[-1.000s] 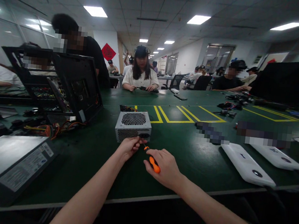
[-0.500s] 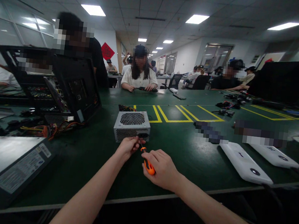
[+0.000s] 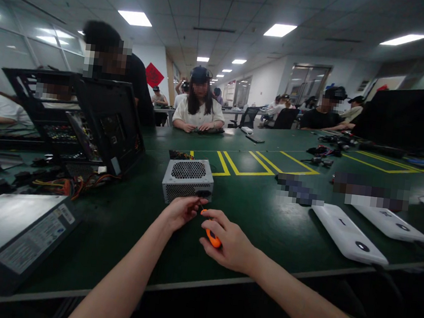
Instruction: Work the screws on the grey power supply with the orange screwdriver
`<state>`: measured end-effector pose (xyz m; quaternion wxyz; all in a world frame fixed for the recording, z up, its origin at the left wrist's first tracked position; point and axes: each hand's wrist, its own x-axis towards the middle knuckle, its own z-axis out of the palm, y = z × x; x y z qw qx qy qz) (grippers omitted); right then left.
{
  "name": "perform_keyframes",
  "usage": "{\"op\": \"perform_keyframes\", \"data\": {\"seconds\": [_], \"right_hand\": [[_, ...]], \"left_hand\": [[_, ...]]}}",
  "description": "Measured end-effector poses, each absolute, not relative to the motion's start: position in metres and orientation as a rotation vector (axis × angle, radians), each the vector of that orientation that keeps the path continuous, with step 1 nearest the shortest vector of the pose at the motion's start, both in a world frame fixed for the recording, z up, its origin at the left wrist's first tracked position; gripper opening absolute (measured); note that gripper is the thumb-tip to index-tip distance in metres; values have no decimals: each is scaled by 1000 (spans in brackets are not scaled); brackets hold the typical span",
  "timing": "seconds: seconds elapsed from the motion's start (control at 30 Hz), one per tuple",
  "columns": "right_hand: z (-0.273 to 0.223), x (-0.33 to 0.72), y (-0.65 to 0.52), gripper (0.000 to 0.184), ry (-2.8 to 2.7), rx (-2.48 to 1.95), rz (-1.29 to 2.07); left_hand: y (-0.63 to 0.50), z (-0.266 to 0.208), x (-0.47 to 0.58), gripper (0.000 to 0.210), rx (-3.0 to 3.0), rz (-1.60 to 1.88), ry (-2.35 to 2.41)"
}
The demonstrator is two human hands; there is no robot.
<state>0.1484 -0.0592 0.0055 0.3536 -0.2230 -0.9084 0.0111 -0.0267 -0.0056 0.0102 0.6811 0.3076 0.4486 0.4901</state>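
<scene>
A grey computer power supply point(image 3: 186, 179) with a honeycomb fan grille on top rests on the table in front of me. Against its near side, my left hand point(image 3: 183, 211) has thumb and fingers pinched together beside the screwdriver's thin shaft; what lies between the fingertips is too small to make out. My right hand point(image 3: 228, 240) is wrapped round the orange and black handle of a screwdriver point(image 3: 213, 237). The screwdriver's tip points up and left toward the left fingertips and the power supply's near edge.
An open black computer case point(image 3: 112, 122) with loose cables stands at left. Nearer lies another power supply point(image 3: 16, 228). Two white devices point(image 3: 349, 232) lie at right on the green table point(image 3: 268, 201). A co-worker point(image 3: 198, 106) sits opposite; another person point(image 3: 129, 78) stands behind the case.
The fingers of my right hand have loosened and shifted a little around the screwdriver handle. My left fingertips have moved slightly at the power supply's near edge. The view has shifted slightly.
</scene>
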Motion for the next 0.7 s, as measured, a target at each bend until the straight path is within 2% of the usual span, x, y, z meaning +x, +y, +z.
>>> {"op": "perform_keyframes", "data": {"seconds": [0.1, 0.27, 0.43, 0.6, 0.7], "right_hand": [[10, 149, -63, 33, -2401, -552, 54], [10, 149, -61, 24, -2471, -466, -127], [11, 148, -61, 35, -2509, -397, -33], [11, 149, -60, 32, -2455, -369, -162], [6, 150, -58, 36, -2377, -381, -103]], "left_hand": [[-5, 9, -27, 9, 696, 1114, 1002], [-3, 7, -25, 7, 678, 1132, 1022], [-3, 8, -26, 5, 657, 1134, 1035], [-3, 7, -25, 3, 651, 1152, 1034], [-4, 7, -25, 3, 651, 1157, 1020]]}}
